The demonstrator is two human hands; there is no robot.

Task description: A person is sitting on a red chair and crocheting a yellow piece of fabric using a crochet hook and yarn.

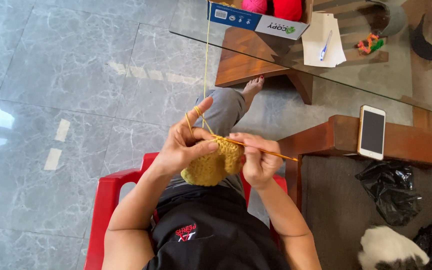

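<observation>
The soft, light crochet piece (211, 167) is being pinched by the left hand (183, 147); the thin stiff hook (261, 148) (near its middle) is being gripped by the right hand (256, 162).

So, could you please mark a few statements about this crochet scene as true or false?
1. The left hand holds the mustard crochet piece. True.
2. The right hand holds a pen. False: it holds a crochet hook.
3. The phone lies on the glass table. False: it rests on a wooden armrest.
4. The yarn runs up to the box. True.
5. The chair is blue. False: red.
</observation>
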